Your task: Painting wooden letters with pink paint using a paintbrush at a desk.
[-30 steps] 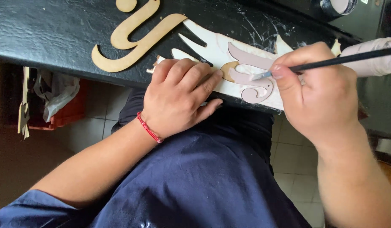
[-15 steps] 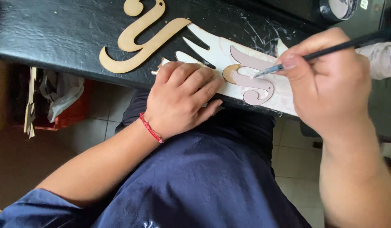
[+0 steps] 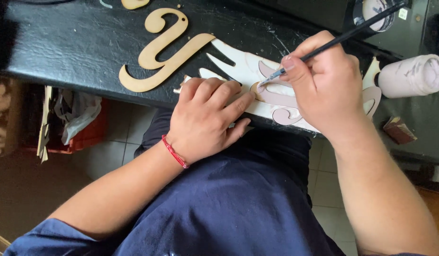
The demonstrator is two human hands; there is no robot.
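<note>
the left hand (image 3: 207, 118) lies flat, pinning the thin, light, probably brittle wooden cutout (image 3: 257, 85) at the worktop's (image 3: 72, 42) near edge. the right hand (image 3: 326, 87) pinches a slim brush (image 3: 333, 42), best gripped low, tip on the cutout.

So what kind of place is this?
Probably a small craft or painting workshop. The right hand works a brush on a wooden cutout, an unpainted letter lies nearby, and a paint bottle lies on the table.

white cutout (image 3: 241, 64): middle hidden under both hands
small wooden piece (image 3: 134, 4): cut by top edge
paint jar (image 3: 373, 9): top cut off
</note>
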